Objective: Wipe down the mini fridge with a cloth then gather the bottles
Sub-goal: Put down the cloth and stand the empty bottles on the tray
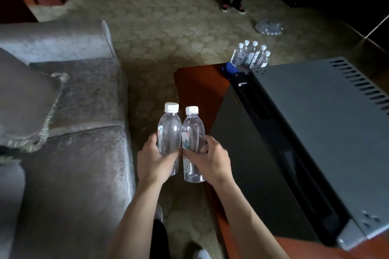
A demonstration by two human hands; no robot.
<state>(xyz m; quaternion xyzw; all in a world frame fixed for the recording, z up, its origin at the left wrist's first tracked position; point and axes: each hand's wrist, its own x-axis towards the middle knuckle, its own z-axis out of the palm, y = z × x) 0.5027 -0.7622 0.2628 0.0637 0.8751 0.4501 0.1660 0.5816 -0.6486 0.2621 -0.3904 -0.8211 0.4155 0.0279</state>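
My left hand (154, 163) grips a clear water bottle (170, 130) with a white cap. Right beside it, my right hand (210, 160) grips a second clear bottle (193, 130), and the two bottles touch side by side over the carpet. The dark mini fridge (315, 128) stands on a reddish wooden table (195, 84) to my right, its door shut. A blue cloth (229, 68) lies at the table's far corner next to the fridge. Several more capped bottles (251, 55) stand grouped on the floor beyond the table.
A grey sofa (69, 124) with a cushion (25, 98) fills the left side. A wrapped pack of bottles (269, 27) lies on the patterned carpet farther back. Another person's legs and shoes (232, 4) stand at the far end of the room.
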